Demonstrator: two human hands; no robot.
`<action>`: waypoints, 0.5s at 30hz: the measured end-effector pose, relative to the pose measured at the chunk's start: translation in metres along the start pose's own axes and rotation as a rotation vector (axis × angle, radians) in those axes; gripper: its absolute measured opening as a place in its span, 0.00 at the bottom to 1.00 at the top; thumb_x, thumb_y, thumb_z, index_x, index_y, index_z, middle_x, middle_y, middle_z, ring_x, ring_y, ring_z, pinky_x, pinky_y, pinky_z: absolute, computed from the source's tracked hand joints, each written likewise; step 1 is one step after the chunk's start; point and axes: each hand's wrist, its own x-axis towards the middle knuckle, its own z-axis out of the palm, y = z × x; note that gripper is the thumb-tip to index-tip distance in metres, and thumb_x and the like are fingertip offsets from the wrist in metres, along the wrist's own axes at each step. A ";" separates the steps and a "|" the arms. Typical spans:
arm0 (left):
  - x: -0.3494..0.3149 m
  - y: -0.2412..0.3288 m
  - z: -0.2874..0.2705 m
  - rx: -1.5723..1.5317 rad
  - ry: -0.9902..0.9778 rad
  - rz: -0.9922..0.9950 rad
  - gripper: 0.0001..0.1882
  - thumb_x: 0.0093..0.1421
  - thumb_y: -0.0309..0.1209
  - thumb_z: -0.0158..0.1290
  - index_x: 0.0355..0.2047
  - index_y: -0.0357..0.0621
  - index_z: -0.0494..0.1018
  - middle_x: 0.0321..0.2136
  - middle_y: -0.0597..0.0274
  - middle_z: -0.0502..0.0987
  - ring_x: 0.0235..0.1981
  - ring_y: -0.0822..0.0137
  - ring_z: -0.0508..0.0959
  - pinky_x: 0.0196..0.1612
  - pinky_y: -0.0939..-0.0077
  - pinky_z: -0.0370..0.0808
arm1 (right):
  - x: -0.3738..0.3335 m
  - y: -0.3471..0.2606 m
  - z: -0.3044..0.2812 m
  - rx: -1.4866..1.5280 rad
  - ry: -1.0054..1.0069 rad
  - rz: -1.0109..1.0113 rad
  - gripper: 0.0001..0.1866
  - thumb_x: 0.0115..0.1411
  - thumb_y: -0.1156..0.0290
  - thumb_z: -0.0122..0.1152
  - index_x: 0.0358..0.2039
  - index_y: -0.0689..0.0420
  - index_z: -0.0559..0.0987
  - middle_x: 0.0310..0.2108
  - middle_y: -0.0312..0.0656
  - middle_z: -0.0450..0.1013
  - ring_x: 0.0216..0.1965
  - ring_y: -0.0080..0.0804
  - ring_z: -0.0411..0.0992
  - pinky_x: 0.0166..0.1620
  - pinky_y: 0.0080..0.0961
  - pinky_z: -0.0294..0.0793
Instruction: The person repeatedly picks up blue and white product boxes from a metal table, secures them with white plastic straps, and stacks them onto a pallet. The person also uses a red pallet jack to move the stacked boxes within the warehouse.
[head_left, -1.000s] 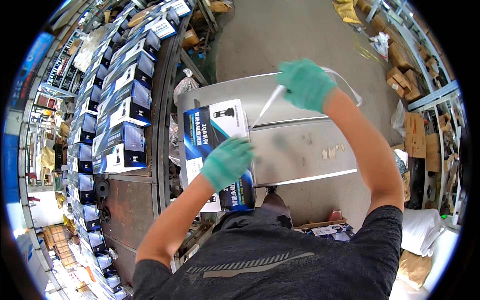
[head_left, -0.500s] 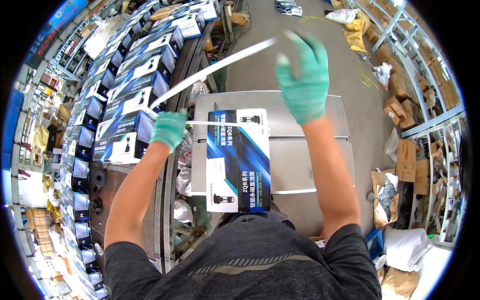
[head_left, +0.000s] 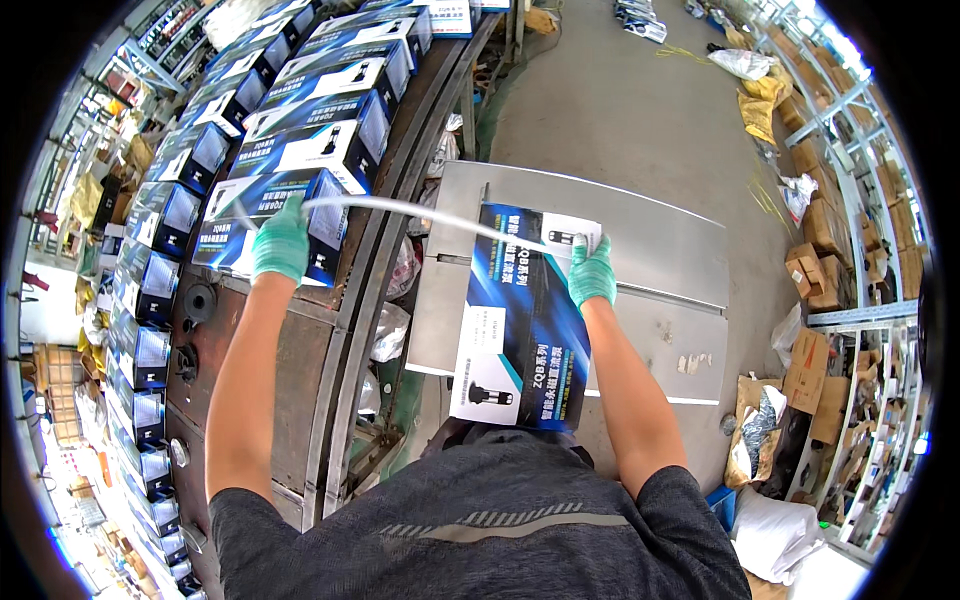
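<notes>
A blue, white and black printed carton [head_left: 530,320] lies in front of my body on a grey flat-topped surface. A white packing strap [head_left: 420,210] arcs through the air from my left hand to the carton's far right corner. My left hand [head_left: 280,245], in a green glove, is closed on the strap's left part, in front of a carton on the bench. At the far right corner of the carton, my right hand [head_left: 592,270], also green-gloved, has its fingers bent together on the strap. What lies beneath those fingers is partly hidden.
Rows of similar cartons [head_left: 310,140] fill the metal-edged bench [head_left: 270,350] on the left. The grey surface [head_left: 660,250] extends beyond the carton to the right. Shelves, brown boxes [head_left: 805,370] and sacks [head_left: 775,530] stand along the right side.
My right hand has come down from above the grey surface to the carton's far right corner. My left hand has moved left, away from the carton, drawing the strap into an arc.
</notes>
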 end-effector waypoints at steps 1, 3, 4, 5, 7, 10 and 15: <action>0.001 -0.006 0.015 -0.182 0.082 0.014 0.15 0.71 0.35 0.46 0.56 0.52 0.72 0.32 0.48 0.82 0.34 0.49 0.83 0.37 0.54 0.78 | -0.002 -0.002 0.002 -0.007 0.030 -0.024 0.46 0.67 0.33 0.36 0.71 0.58 0.54 0.57 0.64 0.71 0.56 0.63 0.71 0.56 0.51 0.71; 0.013 -0.010 0.052 -1.809 -0.334 -0.475 0.15 0.72 0.37 0.48 0.55 0.47 0.73 0.34 0.57 0.81 0.33 0.57 0.83 0.33 0.55 0.81 | 0.005 0.007 0.013 -0.048 0.102 -0.067 0.46 0.67 0.31 0.34 0.72 0.56 0.53 0.55 0.63 0.72 0.54 0.64 0.72 0.55 0.52 0.72; 0.006 0.044 0.031 -1.829 -0.292 -0.614 0.18 0.72 0.40 0.49 0.55 0.42 0.71 0.39 0.53 0.81 0.34 0.55 0.84 0.38 0.49 0.85 | 0.008 0.017 0.011 -0.059 0.108 -0.047 0.46 0.67 0.31 0.34 0.72 0.56 0.53 0.55 0.64 0.73 0.54 0.64 0.73 0.54 0.53 0.72; 0.000 0.068 0.029 -1.650 -0.345 -0.599 0.16 0.72 0.36 0.48 0.52 0.38 0.70 0.43 0.45 0.80 0.42 0.51 0.84 0.39 0.60 0.88 | 0.006 0.015 0.009 -0.061 0.110 -0.044 0.46 0.67 0.31 0.34 0.72 0.56 0.53 0.54 0.64 0.74 0.53 0.64 0.73 0.54 0.53 0.72; -0.002 0.078 0.054 -1.990 -0.412 -0.740 0.18 0.74 0.39 0.42 0.52 0.36 0.67 0.44 0.41 0.79 0.43 0.46 0.83 0.45 0.52 0.87 | -0.009 -0.012 -0.004 -0.074 0.001 0.013 0.47 0.67 0.32 0.36 0.72 0.60 0.54 0.59 0.62 0.70 0.58 0.60 0.71 0.58 0.49 0.71; 0.006 0.088 0.116 -2.074 -0.380 -0.928 0.18 0.76 0.40 0.39 0.52 0.36 0.67 0.47 0.38 0.77 0.46 0.44 0.81 0.49 0.46 0.85 | -0.008 -0.014 -0.002 -0.108 0.026 0.016 0.45 0.68 0.35 0.38 0.72 0.59 0.53 0.60 0.61 0.70 0.58 0.59 0.71 0.58 0.48 0.71; 0.004 0.081 0.202 -2.219 -0.291 -1.171 0.18 0.75 0.38 0.39 0.56 0.39 0.66 0.52 0.44 0.74 0.46 0.45 0.80 0.44 0.49 0.87 | -0.007 -0.012 0.005 -0.150 0.061 0.011 0.44 0.69 0.36 0.38 0.72 0.59 0.53 0.58 0.60 0.71 0.56 0.59 0.72 0.57 0.48 0.71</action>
